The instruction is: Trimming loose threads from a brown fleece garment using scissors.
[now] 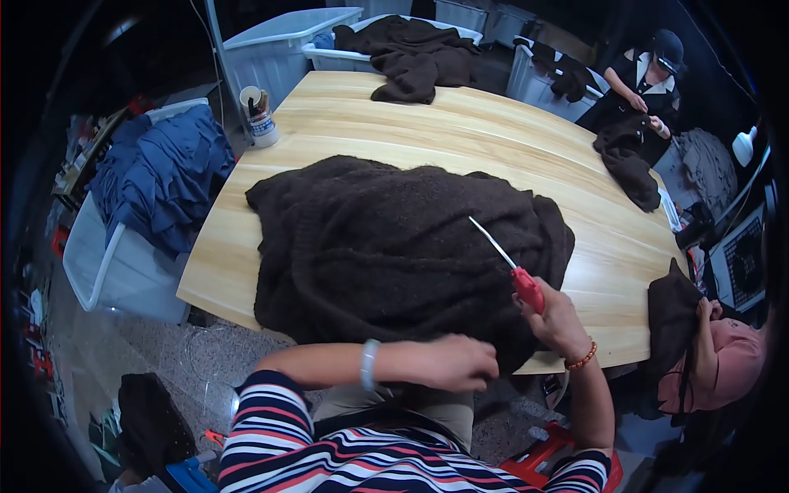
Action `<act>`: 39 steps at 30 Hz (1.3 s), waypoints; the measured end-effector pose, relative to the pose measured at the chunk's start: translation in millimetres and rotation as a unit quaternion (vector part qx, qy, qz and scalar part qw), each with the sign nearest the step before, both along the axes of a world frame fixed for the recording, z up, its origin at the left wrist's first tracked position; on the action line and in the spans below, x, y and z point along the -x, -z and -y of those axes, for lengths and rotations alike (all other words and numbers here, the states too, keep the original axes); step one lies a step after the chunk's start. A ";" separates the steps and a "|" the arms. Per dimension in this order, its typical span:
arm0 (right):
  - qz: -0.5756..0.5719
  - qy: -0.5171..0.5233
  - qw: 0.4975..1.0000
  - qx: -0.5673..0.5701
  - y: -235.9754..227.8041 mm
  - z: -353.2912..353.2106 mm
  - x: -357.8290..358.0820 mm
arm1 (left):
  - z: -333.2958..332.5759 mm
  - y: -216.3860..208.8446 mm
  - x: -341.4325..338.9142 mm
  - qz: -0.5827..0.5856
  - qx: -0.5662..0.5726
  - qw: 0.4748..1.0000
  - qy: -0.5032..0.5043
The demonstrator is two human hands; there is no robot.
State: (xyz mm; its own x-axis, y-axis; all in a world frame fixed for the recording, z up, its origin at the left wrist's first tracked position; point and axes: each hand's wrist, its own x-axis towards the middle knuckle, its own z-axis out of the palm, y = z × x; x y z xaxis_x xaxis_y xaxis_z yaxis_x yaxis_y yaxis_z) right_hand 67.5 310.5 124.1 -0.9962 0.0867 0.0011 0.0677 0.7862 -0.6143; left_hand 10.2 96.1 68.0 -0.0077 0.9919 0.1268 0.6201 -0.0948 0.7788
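A dark brown knitted garment lies bunched across the near part of the wooden table. My right hand grips a pair of red-handled scissors over the garment's right side. Their thin blades look closed and point away to the upper left. Along the garment's near edge is my left hand, fingers curled inward. Whatever it may pinch is hidden, and its fingertips are slightly blurred.
A white tub of blue cloth stands left of the table. A cup of tools sits at the far left corner. More dark knitwear hangs from a tub behind. Two co-workers handle dark garments on the right.
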 end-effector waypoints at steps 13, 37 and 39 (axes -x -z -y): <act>-0.049 0.064 0.994 0.071 34.3 -15.6 -9.2 | 172.9 24.8 266.0 0.171 0.053 0.716 -0.675; -0.044 0.096 0.994 -0.017 23.8 -38.3 -61.6 | 13.2 -21.5 61.4 -0.257 -0.159 0.936 -0.181; -0.039 0.110 0.993 -0.012 17.6 -34.2 -68.2 | -19.0 -26.1 71.0 -0.321 -0.178 0.913 -0.177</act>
State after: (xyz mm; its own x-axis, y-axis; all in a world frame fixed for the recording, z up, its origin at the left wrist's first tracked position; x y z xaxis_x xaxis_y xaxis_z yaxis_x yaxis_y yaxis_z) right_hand 135.7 344.8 106.5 -0.9498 0.3016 0.0827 0.1923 0.7719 -0.6060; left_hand -60.9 115.1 94.1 -0.1306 0.8364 0.5323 0.9789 0.0236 0.2031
